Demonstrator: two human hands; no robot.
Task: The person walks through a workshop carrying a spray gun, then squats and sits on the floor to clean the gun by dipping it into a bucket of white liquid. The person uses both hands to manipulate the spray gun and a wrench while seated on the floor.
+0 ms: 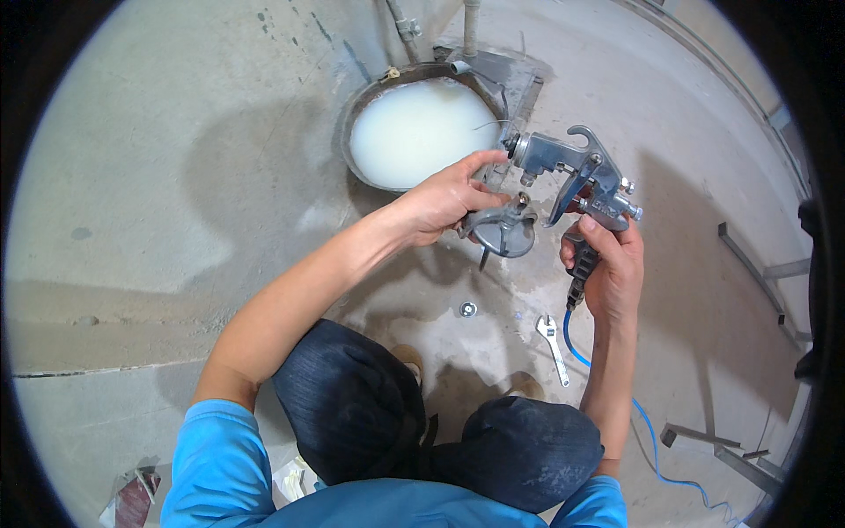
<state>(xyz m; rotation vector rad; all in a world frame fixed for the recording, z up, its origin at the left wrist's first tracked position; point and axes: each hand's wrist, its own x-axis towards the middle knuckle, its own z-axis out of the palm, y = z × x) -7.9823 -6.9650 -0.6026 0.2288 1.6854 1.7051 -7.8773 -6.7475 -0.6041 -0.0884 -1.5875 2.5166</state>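
My right hand [613, 262] grips a metal spray gun [553, 154] near its air-hose end, with the thumb on the gun body. The gun's nozzle end points left. In my left hand [444, 201] is a round metal cup lid [510, 236] with a clamp yoke across it, held just below the gun and apart from it. The left index finger stretches out to the nozzle and seems to touch it. A blue air hose [650, 422] runs from the black fitting under my right hand down to the floor.
Beyond my hands, a dark round basin [349, 158] holds milky white liquid [422, 132], with pipes [407, 31] behind it. On the concrete floor lie an adjustable wrench [554, 352] and a small round metal part [468, 309]. Metal frame bars [748, 271] stand at the right.
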